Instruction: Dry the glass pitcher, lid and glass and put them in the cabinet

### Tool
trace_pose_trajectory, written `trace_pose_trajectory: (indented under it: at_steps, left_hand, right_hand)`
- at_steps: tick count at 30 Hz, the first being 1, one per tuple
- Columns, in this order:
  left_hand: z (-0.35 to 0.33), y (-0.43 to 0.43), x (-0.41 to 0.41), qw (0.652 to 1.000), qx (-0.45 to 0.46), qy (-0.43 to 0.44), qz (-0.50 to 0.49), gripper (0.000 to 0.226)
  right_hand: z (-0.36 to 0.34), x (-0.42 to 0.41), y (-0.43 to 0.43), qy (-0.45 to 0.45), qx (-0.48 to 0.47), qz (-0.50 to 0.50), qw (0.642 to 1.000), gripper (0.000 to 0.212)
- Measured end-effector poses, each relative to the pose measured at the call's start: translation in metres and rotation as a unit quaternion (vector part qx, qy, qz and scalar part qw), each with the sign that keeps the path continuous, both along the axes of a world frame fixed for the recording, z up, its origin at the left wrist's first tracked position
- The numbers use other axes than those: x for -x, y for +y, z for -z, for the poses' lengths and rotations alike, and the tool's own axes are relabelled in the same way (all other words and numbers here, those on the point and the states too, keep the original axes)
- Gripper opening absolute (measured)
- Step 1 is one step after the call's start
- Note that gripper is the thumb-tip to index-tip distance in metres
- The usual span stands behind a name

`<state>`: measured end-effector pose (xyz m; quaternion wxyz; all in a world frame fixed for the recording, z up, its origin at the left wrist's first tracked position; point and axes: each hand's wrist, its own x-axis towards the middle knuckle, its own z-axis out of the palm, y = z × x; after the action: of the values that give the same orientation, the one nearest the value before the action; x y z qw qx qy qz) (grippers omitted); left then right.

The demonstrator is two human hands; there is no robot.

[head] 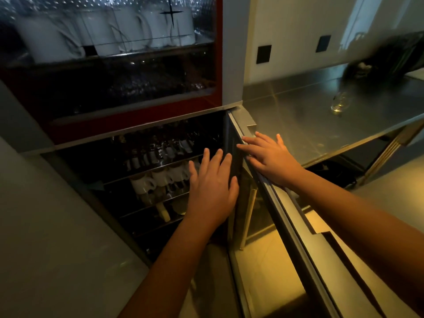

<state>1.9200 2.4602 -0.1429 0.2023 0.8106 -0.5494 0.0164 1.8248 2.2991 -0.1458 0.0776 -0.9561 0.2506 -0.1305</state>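
The lower cabinet (96, 187) stands open, with dark shelves inside. Its glass door (275, 203) is swung out toward me at the right. My left hand (212, 187) is spread flat in front of the shelves, next to the door's inner edge, holding nothing. My right hand (268, 157) lies flat with fingers apart on the top edge of the door. A clear glass (340, 103) stands on the steel counter (309, 125) far to the right. Neither pitcher nor lid is visible.
White mugs (158, 177) and dark bottles (156, 152) fill the lower shelves. Above is a red-framed glass cabinet (137, 120) holding white cups (101, 35). A dark blurred object (385, 58) sits at the counter's back right. Two black wall sockets (263, 53) are behind.
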Motion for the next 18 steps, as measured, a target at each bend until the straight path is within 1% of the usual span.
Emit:
trace_pose_trajectory:
  at_steps: [9,13,18]
  left_hand:
    - [0.003,0.022,0.005,1.000,0.000,0.005,-0.021,0.054]
    - [0.006,0.034,-0.002,0.999,0.005,-0.001,-0.047,0.054]
    - [0.008,0.052,-0.014,0.997,-0.004,-0.002,-0.079,0.054]
  right_hand:
    - [0.003,-0.016,0.017,-0.035,-0.010,-0.008,0.999,0.044]
    - [0.003,-0.024,0.025,-0.059,-0.031,-0.002,0.998,0.044]
    - [0.004,-0.038,0.034,-0.069,-0.022,0.001,0.997,0.045]
